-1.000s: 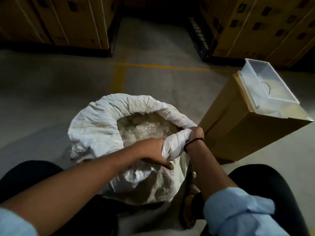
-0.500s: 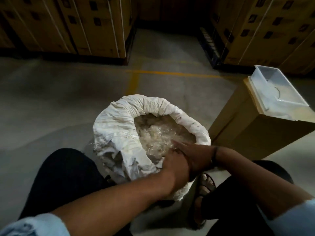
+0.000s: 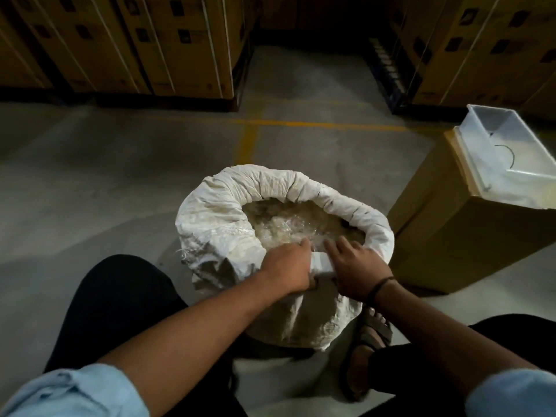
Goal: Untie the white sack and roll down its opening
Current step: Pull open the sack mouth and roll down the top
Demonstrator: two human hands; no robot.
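Note:
The white sack [image 3: 216, 224] stands on the floor between my knees, its mouth wide open and its rim rolled into a thick collar. Pale, clear plastic-like contents [image 3: 288, 224] fill it almost to the rim. My left hand [image 3: 285, 266] grips the near edge of the rim, fingers curled over it into the sack. Beside it, my right hand [image 3: 355, 266] lies on the same near edge with fingers spread, reaching inside. A strip of white rim fabric shows between the two hands. I see no tie or cord.
A tall brown cardboard box [image 3: 457, 236] stands close to the sack's right, with a clear plastic tray [image 3: 508, 152] on top. Stacked cartons on pallets [image 3: 168, 46] line the far side. My sandalled foot [image 3: 370, 344] is by the sack's base. Yellow lines mark the concrete floor.
Both hands shifted along the near rim: the right came from outside the sack onto the edge, and the two hands have drawn slightly apart. The rim's near side sits lower.

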